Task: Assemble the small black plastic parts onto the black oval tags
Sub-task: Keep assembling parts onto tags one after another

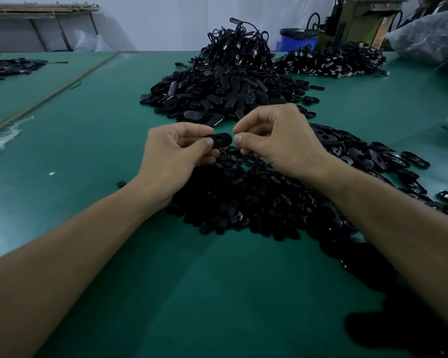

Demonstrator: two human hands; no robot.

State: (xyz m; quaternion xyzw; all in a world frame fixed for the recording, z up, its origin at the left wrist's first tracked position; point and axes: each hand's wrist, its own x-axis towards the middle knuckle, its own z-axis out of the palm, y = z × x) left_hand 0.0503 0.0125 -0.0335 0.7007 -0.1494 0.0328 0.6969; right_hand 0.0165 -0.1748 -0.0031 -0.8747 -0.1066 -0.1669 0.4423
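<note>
The oval tag [219,139] is pinched in the left hand [171,156] grip above the small parts [243,197] heaped on the counter [88,151], long axis left-right, its left end hidden within the grip. The right hand [277,140] grip is curled narrow; its contents cannot be told.

A green mat [88,177] is covering the table. A tall heap of black cables [239,47] is lying at the far centre, and a lower cable heap [331,63] is lying to its right. A blue bin [298,41] is standing behind them, beside a green machine [360,19]. A plastic bag [432,40] is resting at the far right.
</note>
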